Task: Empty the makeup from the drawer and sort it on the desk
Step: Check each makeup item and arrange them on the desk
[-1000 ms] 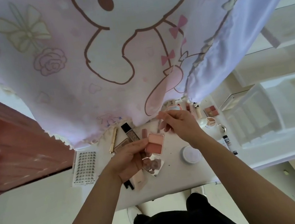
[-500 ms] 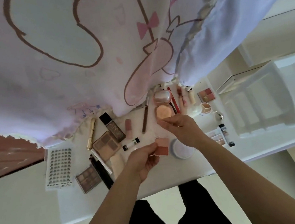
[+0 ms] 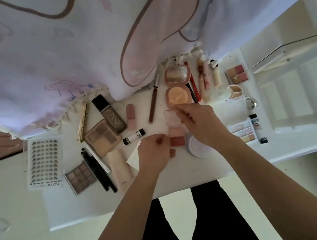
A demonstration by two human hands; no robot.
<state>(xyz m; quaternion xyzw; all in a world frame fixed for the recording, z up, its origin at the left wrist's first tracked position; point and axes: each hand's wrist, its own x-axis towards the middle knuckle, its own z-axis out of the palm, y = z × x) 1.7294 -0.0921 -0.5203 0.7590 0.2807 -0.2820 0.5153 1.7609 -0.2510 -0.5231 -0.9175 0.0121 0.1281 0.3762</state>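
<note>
Makeup (image 3: 110,114) is lying spread across the white desk (image 3: 162,180), so we are judging the emptying largely done and the sorting under way. We are holding 1 open blush compact (image 3: 177,137) mid-desk, left hand (image 3: 154,155) pinching its 8 o'clock edge and right hand (image 3: 201,126) fingering the clear lid (image 3: 170,118) at 12 o'clock. We are counting 4 palettes (image 3: 103,137) and 1 lash sheet (image 3: 44,162) at 9 o'clock.
</note>
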